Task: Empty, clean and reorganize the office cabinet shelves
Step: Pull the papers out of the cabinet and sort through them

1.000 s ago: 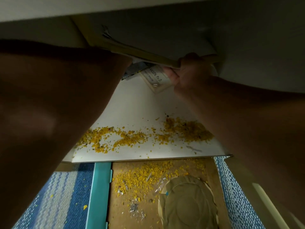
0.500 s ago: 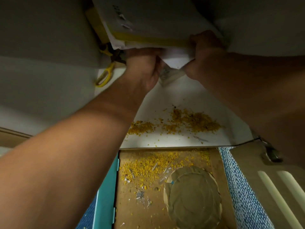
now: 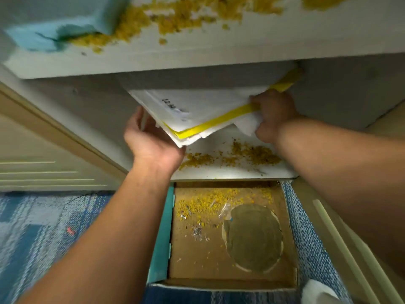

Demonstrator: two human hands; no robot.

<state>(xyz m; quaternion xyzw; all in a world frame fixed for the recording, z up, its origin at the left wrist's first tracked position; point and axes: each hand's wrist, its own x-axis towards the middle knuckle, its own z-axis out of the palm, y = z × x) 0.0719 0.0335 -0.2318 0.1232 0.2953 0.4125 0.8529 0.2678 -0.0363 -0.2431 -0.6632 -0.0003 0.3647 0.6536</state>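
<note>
A stack of white papers with a yellow folder [image 3: 197, 110] tilts out of the lower white cabinet shelf [image 3: 219, 172]. My left hand [image 3: 151, 139] holds the stack's near left corner from beneath, fingers up along its edge. My right hand [image 3: 274, 115] grips the stack's right side together with a crumpled white sheet. Yellow crumbs [image 3: 241, 154] lie scattered on the lower shelf, and more crumbs [image 3: 175, 16] cover the upper shelf [image 3: 197, 55] beside a light blue cloth [image 3: 54, 29].
An open cardboard box [image 3: 219, 260] with a teal side sits on the blue patterned carpet [image 3: 43, 238] below the shelf, holding yellow crumbs, staples and a plastic scrap. Beige cabinet doors [image 3: 43, 161] stand open left and right. A white object [image 3: 315, 292] lies at bottom right.
The view pulled back and up, so the upper shelf now shows. The stack has come further out of the lower shelf, and my left hand moved from its middle to its left corner.
</note>
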